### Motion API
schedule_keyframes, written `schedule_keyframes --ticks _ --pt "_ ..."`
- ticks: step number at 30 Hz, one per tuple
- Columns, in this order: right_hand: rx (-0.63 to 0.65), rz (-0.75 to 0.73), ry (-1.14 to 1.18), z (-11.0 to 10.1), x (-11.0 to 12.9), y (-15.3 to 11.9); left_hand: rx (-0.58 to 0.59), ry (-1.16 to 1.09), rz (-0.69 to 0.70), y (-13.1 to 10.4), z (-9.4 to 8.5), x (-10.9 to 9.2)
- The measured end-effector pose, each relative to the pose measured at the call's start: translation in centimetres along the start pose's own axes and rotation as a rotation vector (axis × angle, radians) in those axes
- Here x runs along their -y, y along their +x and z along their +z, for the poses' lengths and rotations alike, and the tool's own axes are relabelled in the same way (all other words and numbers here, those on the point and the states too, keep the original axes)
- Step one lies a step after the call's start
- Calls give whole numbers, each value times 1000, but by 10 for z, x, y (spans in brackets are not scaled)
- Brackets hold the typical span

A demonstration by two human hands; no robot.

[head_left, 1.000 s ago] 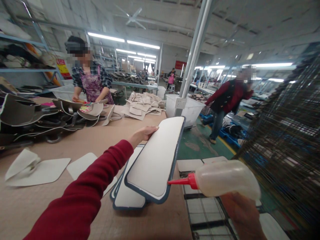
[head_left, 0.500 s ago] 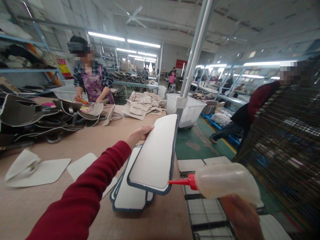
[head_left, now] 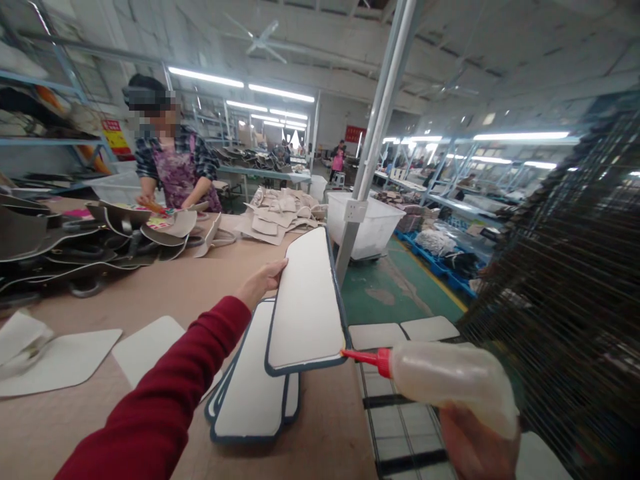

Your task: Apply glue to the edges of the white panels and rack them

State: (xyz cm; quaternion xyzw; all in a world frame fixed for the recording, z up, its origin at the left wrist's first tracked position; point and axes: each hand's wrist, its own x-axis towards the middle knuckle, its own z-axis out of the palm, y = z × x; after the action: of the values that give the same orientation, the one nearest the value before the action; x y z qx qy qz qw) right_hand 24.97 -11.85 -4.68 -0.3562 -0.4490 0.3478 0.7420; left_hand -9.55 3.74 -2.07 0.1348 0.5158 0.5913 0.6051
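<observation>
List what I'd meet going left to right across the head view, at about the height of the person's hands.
Folded white piece, flat white piece, left hand, held white panel with dark blue edging, squeeze bottle with a red nozzle.

1. Broad brown table (head_left: 330,427): dark grey, pale-edged handled pieces (head_left: 30,233) heaped at the left; a pile of beige flat pieces (head_left: 277,213) toward the far end; loose white sheets (head_left: 85,350); a stack of white rounded panels with dark-blue edging (head_left: 250,400).
2. Green floor (head_left: 367,283): a white plastic bin (head_left: 377,223), blue pallets (head_left: 441,269).
</observation>
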Motion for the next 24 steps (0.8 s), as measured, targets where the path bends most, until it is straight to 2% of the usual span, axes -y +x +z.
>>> schedule_keyframes --ticks 3,8,13,19,24 --pt "-56 -93 37 -3 -4 -4 -26 -66 -11 3 -1 5" --pt "-141 -167 56 -2 -8 -12 -59 -151 -56 10 1 12" --pt "-117 -258 67 3 -8 -15 -90 -218 -94 19 8 20" --pt "-83 -305 -13 4 -10 -18 -63 -258 -113 17 19 25" --pt "-101 -262 -27 1 -16 -22 -35 -287 -120 16 27 24"
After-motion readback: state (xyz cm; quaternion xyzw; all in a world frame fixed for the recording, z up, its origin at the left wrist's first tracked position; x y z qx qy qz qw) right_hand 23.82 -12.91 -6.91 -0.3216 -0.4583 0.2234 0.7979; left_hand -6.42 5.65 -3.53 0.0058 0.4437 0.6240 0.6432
